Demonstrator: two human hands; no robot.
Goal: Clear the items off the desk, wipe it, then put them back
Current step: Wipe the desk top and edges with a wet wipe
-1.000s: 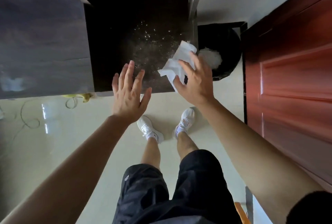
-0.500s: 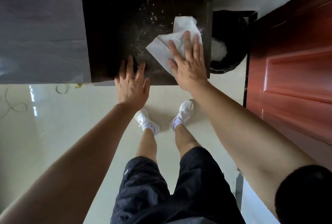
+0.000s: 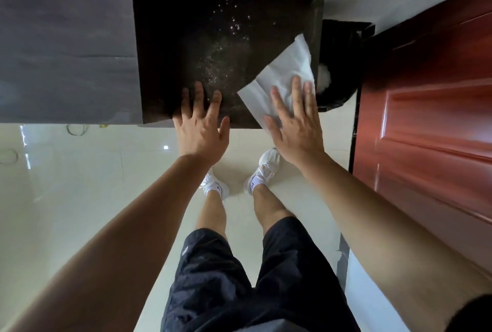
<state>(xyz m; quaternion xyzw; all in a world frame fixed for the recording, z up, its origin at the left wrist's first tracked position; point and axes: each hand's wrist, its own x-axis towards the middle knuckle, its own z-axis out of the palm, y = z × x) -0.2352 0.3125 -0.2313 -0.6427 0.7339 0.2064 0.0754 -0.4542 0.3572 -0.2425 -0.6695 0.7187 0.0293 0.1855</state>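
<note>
The dark desk (image 3: pixel 213 12) carries a scatter of pale specks (image 3: pixel 229 47) near its middle. At the desk's near right corner lies a white cloth (image 3: pixel 282 76), its far tip reaching the desk's right edge. The right hand (image 3: pixel 295 124) presses flat on the cloth, fingers straight and slightly apart, gripping nothing. The left hand (image 3: pixel 199 124) is spread open over the desk's near edge, to the left of the cloth and apart from it. Just beyond the desk's right side stands a black bin (image 3: pixel 343 60) with a white wad (image 3: pixel 323 78) inside, and further right of the desk a red door (image 3: pixel 426 118).
</note>
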